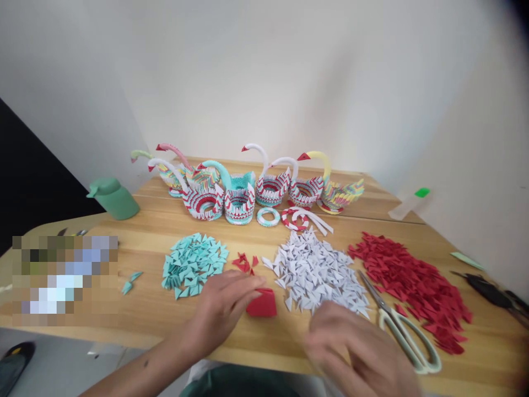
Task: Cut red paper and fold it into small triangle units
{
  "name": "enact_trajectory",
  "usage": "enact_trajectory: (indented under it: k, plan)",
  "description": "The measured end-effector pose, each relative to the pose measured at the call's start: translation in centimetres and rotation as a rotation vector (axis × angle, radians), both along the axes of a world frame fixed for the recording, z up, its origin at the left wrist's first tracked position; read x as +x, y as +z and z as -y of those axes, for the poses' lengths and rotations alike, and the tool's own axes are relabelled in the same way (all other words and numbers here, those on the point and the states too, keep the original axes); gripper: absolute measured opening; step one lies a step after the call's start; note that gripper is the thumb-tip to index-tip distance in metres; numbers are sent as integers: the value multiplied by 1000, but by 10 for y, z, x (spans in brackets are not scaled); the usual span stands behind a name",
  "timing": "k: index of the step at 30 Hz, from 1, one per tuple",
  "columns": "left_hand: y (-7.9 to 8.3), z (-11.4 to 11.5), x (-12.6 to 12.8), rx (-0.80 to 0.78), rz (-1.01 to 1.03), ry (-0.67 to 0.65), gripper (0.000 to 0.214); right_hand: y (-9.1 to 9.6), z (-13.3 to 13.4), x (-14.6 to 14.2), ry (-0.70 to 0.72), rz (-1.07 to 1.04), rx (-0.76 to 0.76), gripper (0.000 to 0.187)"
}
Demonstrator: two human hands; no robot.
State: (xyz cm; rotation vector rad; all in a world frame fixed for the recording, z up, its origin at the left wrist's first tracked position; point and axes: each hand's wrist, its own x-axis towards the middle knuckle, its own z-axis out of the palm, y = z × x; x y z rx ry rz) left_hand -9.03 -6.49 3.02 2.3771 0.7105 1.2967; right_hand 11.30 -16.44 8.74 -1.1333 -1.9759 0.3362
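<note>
My left hand (225,309) rests on the wooden table (157,226) with its fingers pressed on a small stack of red paper (263,304). My right hand (355,350) hovers low at the table's front edge, smeared by motion, just in front of the pile of white folded paper triangles (316,270). A few red folded triangles (244,262) lie just beyond the left hand. To their left sits a pile of teal triangles (192,263).
A large pile of red triangles (413,284) and pale-handled scissors (403,322) lie at right. Several paper swans (239,187) and two paper rings (268,216) line the back. A green container (113,197) stands at back left; dark tools (491,292) lie at far right.
</note>
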Motion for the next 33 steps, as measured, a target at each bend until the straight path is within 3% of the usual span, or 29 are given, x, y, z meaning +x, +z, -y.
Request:
enact_trajectory:
  k: [2,5,12,21,26,29,33]
  plan:
    - [-1,1,0,98,-11,-21,20,-9,-19,-6,-117,-20,85,10]
    - [0,2,1,164,-22,-46,22,-24,-35,-14,-157,18,157,10]
    - [-5,1,3,211,-18,-89,28,-33,-39,-19,-158,85,103,18]
    - [-15,8,3,153,-96,-118,29,-48,-40,-19,-99,310,94,29]
    - [-32,20,0,35,-158,-125,23,-62,-34,-19,-23,396,39,25]
    - [-40,22,-7,32,-169,-98,21,-71,-33,-14,-7,365,14,21]
    - [-40,5,-15,-15,-231,44,21,-83,-35,-3,-122,281,35,21]
